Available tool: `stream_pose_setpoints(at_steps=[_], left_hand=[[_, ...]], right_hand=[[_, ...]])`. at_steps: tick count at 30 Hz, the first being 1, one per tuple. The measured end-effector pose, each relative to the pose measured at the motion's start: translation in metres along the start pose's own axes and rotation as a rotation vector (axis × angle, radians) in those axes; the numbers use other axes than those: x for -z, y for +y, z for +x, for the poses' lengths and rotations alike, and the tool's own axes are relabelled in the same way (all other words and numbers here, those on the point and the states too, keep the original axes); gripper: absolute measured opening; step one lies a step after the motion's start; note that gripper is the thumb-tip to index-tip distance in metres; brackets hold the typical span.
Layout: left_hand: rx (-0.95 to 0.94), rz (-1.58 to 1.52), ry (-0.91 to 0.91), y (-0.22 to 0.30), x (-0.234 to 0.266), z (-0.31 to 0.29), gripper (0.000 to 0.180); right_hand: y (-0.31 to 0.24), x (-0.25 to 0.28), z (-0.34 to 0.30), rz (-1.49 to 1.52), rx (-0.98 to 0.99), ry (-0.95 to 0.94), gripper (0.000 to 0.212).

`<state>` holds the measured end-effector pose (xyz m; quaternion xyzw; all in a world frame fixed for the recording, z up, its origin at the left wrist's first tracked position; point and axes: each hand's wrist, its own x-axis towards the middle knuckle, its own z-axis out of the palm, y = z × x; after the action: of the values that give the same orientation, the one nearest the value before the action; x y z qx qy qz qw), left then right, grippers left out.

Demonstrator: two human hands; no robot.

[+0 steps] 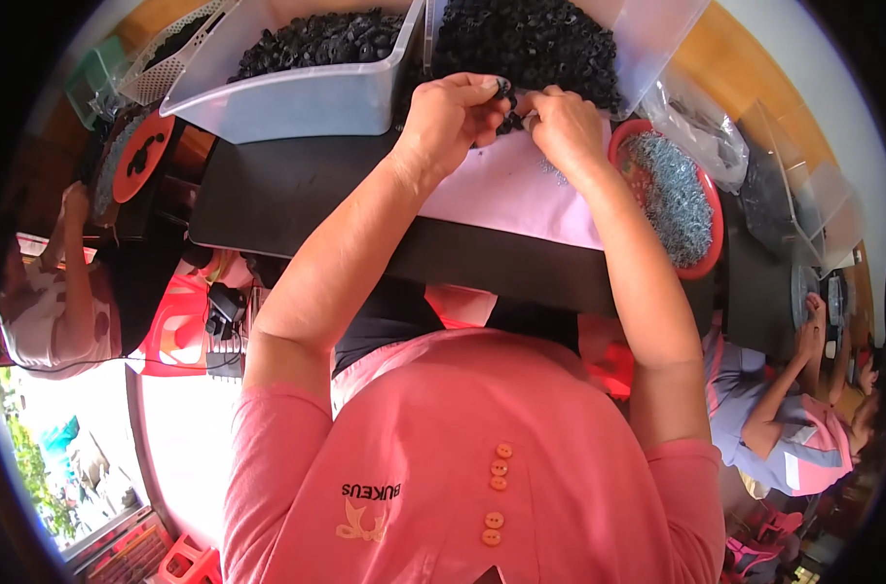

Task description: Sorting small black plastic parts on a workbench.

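Observation:
My left hand [445,119] is closed, its thumb and fingers pinching a small black part [504,90]. Right beside it, my right hand [565,127] has its fingertips pressed together close to more black pieces; what they grip is hidden. Both hands are above the far edge of a pale pink cloth [521,200] on the black table [287,180]. A few tiny silvery pieces [552,173] lie on the cloth under my right hand. Just beyond the hands stands a clear plastic bin [647,49] heaped with small black parts [526,44].
Another translucent bin [297,107] of black parts is at the back left. A red bowl [701,258] full of small silvery metal pieces [672,190] sits right, near a clear plastic bag [701,127]. People work at far left [63,302] and far right [779,419].

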<state>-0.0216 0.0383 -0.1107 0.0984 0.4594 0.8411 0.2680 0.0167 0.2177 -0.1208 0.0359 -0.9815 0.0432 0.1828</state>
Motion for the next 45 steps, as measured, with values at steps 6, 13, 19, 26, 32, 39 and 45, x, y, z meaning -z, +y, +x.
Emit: stream_pose_setpoints(at_steps=[6,13,19,26,32,39,45], left_hand=[[-0.001,-0.07,-0.017,0.0,0.003,0.001,0.013],[0.059,-0.119,-0.076,-0.002,0.007,0.006,0.015],[0.044,-0.062,-0.004,-0.002,0.001,0.001,0.013],[-0.019,0.072,0.017,-0.002,-0.011,-0.006,0.012],[-0.047,0.133,-0.011,-0.006,-0.012,-0.006,0.011],[-0.058,0.132,-0.007,-0.009,-0.012,-0.006,0.011],[-0.055,0.166,-0.001,-0.011,-0.013,-0.007,0.011]], right_hand=[[0.0,0.006,-0.002,-0.012,0.037,-0.063,0.013],[0.006,-0.014,-0.007,-0.044,0.053,0.075,0.013],[0.001,0.017,-0.006,1.18,-0.31,0.057,0.017],[-0.021,0.039,-0.012,1.544,-0.425,0.001,0.017],[-0.025,0.036,-0.013,1.529,-0.425,0.048,0.017],[-0.028,0.029,-0.013,1.368,-0.377,0.15,0.017],[-0.028,0.023,-0.013,1.302,-0.352,0.222,0.016]])
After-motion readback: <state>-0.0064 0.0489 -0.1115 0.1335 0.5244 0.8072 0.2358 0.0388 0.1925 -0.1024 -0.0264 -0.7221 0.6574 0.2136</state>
